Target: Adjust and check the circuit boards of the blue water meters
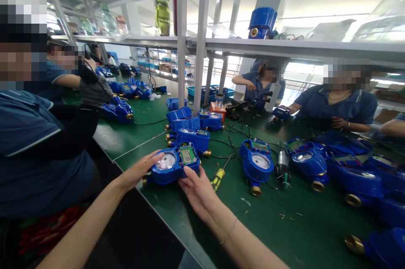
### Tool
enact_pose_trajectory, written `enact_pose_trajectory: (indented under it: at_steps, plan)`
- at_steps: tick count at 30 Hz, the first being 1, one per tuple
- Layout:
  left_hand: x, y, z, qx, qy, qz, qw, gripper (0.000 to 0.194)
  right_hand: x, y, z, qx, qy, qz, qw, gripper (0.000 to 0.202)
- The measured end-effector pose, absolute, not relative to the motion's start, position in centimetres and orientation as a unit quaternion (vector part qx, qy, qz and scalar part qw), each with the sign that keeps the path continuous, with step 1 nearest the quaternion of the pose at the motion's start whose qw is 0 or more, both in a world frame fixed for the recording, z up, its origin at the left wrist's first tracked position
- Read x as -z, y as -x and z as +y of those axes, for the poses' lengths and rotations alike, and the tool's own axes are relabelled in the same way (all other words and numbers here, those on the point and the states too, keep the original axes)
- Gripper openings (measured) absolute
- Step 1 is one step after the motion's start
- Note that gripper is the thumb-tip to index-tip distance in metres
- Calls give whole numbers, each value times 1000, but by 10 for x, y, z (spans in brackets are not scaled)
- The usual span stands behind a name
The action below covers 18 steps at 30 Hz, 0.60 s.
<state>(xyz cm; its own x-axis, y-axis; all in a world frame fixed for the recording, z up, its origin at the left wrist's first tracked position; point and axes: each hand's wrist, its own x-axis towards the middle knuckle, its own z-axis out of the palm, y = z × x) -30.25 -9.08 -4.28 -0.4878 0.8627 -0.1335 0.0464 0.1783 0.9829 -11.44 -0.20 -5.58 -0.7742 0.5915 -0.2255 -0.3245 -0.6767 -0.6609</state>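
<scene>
Between my hands a blue water meter (163, 171) with a round dial and a small display (187, 155) rests near the table's front edge. My left hand (139, 170) grips its left side, fingers reaching over the rim by the dial. On the right end, my right hand (199, 193) is closed around the housing, thumb below the display. A yellow-and-black screwdriver (217, 179) lies just right of my right hand. Directly behind the held meter stands another blue meter (193, 137) with a brass end.
Several blue meters (257, 161) crowd the green table (221, 218) to the right. A dark electric screwdriver (282, 161) stands among them. Small screws (282, 216) lie loose. Shelf posts (202, 49) rise behind. Co-workers sit at left (25, 134) and across (335, 108).
</scene>
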Motion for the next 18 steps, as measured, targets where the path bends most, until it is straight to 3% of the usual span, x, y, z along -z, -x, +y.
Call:
enact_pose_trajectory:
  at_steps: [9, 13, 18]
  plan:
    - [34, 203, -129, -560, -328, 692, 317, 67, 15, 33, -6, -847, 232, -418, 232, 76]
    - [41, 138, -124, -552, -342, 696, 305, 56, 5, -18, -6, -795, 278, -472, 261, 81]
    - [65, 66, -94, -529, -368, 668, 371, 49, 12, -82, 6, -739, 368, -485, 290, 70]
